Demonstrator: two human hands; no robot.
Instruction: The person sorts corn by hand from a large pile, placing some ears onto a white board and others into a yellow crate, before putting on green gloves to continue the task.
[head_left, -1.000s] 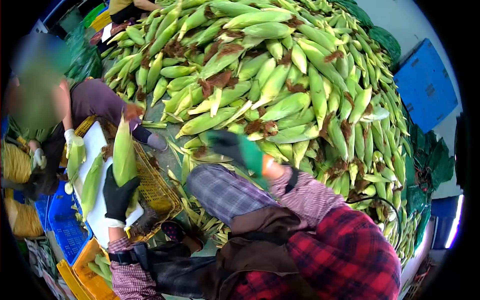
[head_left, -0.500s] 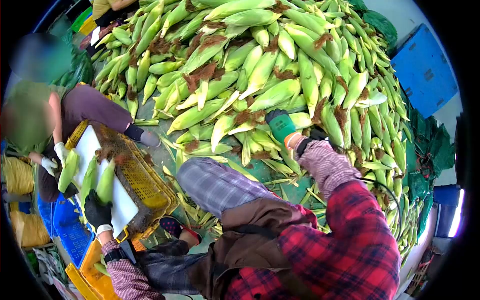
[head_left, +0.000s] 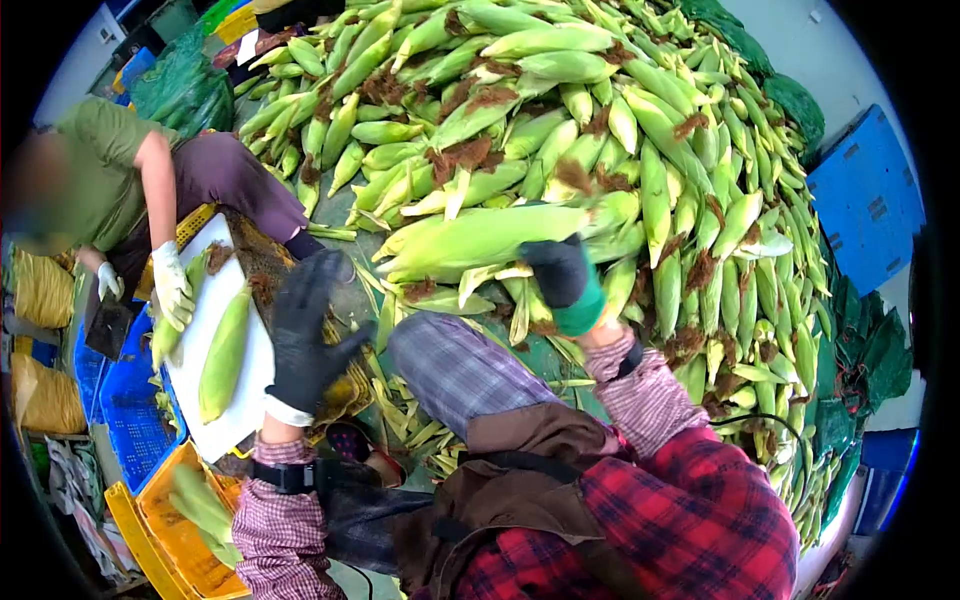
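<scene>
My right hand, in a dark and green glove, is closed on an ear of corn in its green husk, held level just over the near side of the heap. My left hand, in a black glove, is raised with fingers stretched out and nothing in it. It hovers just right of the white board. One husked-over ear lies on that board. Beside it, a co-worker's white-gloved hand rests on another ear at the board's far left edge.
A large heap of unhusked corn fills the area ahead. An orange crate with corn in it stands low at the left, beside a blue crate. Loose husks litter the green floor. A blue panel leans at the right.
My left hand has let go of an ear on the board and moved up and right, opening. My right hand has taken hold of an ear from the heap. Corn now shows in the orange crate.
</scene>
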